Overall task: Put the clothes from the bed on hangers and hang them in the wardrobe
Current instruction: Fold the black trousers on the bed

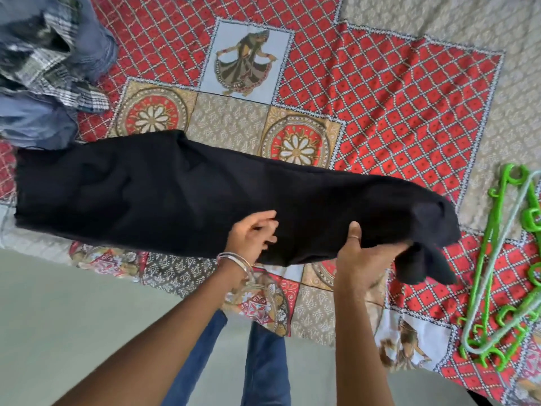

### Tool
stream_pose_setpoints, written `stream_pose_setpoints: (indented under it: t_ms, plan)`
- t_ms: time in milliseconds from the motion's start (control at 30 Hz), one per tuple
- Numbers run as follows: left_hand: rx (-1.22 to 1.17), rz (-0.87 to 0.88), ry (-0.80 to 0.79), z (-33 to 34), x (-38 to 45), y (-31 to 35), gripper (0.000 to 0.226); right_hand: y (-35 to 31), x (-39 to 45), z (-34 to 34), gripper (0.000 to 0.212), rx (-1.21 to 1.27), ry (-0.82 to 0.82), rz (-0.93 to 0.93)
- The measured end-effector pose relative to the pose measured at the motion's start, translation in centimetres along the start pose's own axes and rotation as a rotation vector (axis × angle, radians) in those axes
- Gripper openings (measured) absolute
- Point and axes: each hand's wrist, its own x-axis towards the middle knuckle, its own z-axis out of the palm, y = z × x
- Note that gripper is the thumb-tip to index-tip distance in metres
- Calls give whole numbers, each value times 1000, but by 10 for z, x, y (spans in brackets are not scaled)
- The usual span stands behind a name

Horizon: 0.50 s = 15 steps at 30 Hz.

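1. One black garment lies stretched on the bed, its long axis running left to right along the near edge; the broad, squared end points left, the narrower bunched end points right and slightly toward the person.
2. The cloth is plain, dark and matte, folded lengthwise with soft creases; at the right end loose flaps droop off the raised part.
3. The right hand has its grip closed on that right end, thumb on top and fingers beneath, lifting it off the bedspread.
4. The left hand rests on the garment's near edge at mid-length, fingers loosely spread and touching the fabric; bangles circle the wrist.
5. Green hangers lie in a loose pile at the bed's right side, just beyond the garment's lifted end, not touching it.
6. A heap of blue and checked clothes sits at the far left, meeting the garment's left corner.
7. The bedspread is patterned in red lattice, floral medallions and a dancer panel.
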Motion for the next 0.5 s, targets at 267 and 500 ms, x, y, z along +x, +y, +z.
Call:
stream_pose_setpoints:
  t_ms: [267,500]
  plan:
    - [-589,-227,292,-191,26,15,47,-11,-172,113,35,-614,-632,-1139]
    - [-865,-257,263,-343,22,-3,72,67,-247,170,73,-1202,-1309,-1087]
